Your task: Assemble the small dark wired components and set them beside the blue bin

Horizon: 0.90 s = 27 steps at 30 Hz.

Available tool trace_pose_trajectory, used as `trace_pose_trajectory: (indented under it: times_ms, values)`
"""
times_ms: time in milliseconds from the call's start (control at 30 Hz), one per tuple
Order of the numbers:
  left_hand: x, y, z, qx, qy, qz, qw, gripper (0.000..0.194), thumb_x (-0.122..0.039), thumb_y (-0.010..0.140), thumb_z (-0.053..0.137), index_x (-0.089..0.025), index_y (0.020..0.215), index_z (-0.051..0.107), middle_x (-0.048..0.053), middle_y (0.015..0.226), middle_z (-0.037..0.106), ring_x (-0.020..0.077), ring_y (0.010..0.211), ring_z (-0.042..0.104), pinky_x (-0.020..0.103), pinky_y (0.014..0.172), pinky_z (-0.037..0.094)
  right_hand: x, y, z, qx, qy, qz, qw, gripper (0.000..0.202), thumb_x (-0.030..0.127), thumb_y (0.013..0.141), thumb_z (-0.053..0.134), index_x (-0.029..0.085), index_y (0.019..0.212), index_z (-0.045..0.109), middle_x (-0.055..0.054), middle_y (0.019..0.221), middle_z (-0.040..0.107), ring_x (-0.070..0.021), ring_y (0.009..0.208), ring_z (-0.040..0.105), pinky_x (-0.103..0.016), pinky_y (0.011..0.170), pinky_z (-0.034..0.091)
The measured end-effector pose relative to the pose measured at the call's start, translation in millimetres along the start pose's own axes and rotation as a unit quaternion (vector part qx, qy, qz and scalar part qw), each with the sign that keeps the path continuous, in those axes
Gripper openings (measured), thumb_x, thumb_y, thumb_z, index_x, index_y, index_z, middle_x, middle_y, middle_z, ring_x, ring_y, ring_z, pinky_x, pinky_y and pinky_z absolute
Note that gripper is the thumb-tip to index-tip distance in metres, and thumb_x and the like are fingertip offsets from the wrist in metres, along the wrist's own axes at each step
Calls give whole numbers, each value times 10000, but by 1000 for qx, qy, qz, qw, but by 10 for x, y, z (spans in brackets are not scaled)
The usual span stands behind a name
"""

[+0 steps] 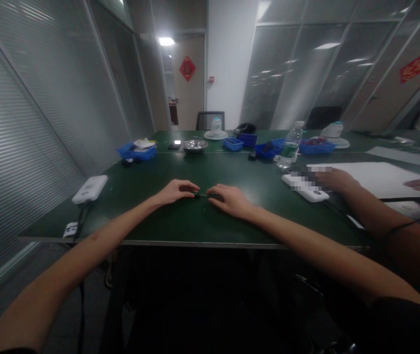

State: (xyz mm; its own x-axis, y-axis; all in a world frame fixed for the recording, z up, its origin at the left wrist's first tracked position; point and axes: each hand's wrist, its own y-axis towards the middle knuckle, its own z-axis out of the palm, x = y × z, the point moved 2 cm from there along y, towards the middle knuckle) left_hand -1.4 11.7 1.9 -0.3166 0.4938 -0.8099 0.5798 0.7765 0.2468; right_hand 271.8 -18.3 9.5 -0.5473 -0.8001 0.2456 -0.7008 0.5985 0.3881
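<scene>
My left hand rests low over the green table, thumb and fingers closed on a small dark piece. Facing it, my right hand is closed round the dark handle of a thin tool that looks like a screwdriver. Its slim, pale shaft bridges the short gap between my hands and reaches the dark piece. Blur and my fingers hide the finer shape of both things.
A white power bank with a cable lies left; another lies right, beside a co-worker's hand and white sheet. Further back are a water bottle, metal bowl and blue trays.
</scene>
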Motion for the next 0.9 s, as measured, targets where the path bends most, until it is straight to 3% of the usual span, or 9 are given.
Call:
trace_pose_trajectory:
  times_ms: [900]
  values:
    - [-51,4,86,-4,-5,26,1000,276,-303,887,812,-169,1129,817,96,1130,787,235,1070,731,397,1023,541,19,51,73,15,-16,-23,999,285,368,1086,554,245,1329,640,-82,1207,697,-225,1019,683,-323,842,509]
